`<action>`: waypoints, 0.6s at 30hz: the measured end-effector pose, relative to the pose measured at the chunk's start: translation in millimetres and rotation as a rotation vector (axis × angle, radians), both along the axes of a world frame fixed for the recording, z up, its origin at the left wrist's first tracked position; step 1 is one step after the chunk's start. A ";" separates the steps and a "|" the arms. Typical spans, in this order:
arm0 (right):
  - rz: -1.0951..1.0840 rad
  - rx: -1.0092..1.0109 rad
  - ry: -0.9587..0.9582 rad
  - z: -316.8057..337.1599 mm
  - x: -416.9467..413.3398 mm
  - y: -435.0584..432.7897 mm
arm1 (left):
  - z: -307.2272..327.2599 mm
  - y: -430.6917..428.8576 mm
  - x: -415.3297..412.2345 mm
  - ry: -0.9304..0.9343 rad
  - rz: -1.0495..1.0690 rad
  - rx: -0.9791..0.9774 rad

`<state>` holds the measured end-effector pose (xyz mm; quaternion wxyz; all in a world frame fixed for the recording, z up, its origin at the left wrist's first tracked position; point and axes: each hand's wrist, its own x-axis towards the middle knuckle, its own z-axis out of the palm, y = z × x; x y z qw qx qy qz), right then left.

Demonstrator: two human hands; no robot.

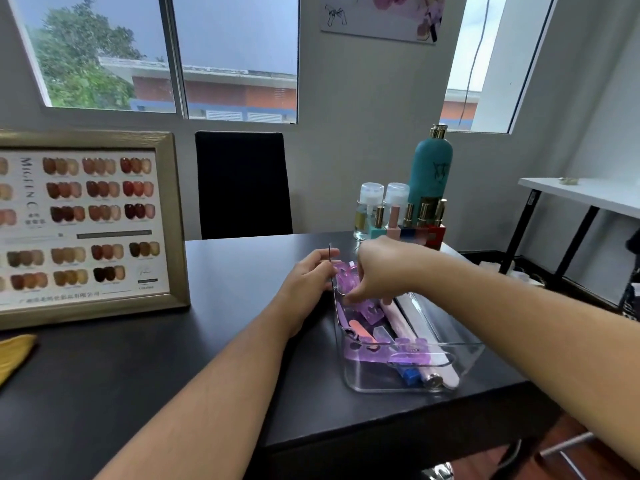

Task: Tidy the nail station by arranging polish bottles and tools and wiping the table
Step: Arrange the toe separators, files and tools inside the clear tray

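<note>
While left hand (306,273) grip steadies clear bin (465,355), right hand (384,268) grip unclear, chart (86,223) reads "MIGINC".

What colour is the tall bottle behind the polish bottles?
Teal, with a gold cap, seen in the head view: tall bottle.

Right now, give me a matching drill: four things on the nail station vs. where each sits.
Things:
1. teal bottle
2. yellow cloth
3. framed colour chart
4. clear tray

Places:
A. near left edge of the black table
B. far right corner, behind the small polish bottles
C. under the right hand
D. standing at the table's left side

Pairs: 1-B, 2-A, 3-D, 4-C
</note>
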<state>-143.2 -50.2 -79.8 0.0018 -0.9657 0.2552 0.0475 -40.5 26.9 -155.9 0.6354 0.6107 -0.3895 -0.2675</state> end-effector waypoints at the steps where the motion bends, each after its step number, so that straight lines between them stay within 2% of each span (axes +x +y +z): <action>1: -0.020 -0.005 0.031 -4.4 2.8 1.4 | 0.0 -0.2 0.1 -0.002 -0.001 0.001; 11: -0.140 0.346 0.025 23.3 -15.2 -8.3 | -1.6 -1.9 3.4 -0.009 -0.013 0.005; 16: -0.102 0.361 0.137 23.8 -25.1 -12.0 | -3.4 -2.8 3.6 -0.027 -0.001 0.022; 18: -0.059 0.306 0.144 18.1 -24.7 -11.5 | -2.8 -2.9 3.8 -0.022 0.003 0.020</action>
